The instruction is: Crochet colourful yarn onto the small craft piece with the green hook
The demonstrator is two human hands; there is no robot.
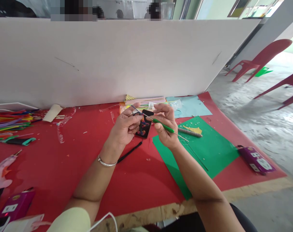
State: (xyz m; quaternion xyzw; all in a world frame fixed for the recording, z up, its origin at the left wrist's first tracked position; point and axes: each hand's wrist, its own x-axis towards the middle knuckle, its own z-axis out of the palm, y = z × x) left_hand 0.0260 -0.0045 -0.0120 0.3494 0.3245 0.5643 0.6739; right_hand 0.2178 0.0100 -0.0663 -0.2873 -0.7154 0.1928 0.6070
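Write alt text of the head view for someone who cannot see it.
A person's right hand holds a green-handled tool, its tip close to a small dark piece held in the left hand, above a red-covered table. A phone-like device shows between them, a green sheet to the right and coloured strands at left.

Only partly legible txt: purple box (255,160), well out to the R of the R hand (166,126) & nearer the wearer. Big white chars (261,160) on its face: cap. B, then a dash, then more chars, too blurry to read for sure. They run lengthwise, sloping down to the R. Other purple box (23,203), far to the L of the L hand (126,125) & also nearer the wearer: white panel (12,208) + round gold badge (15,197), any marks on both illegible.
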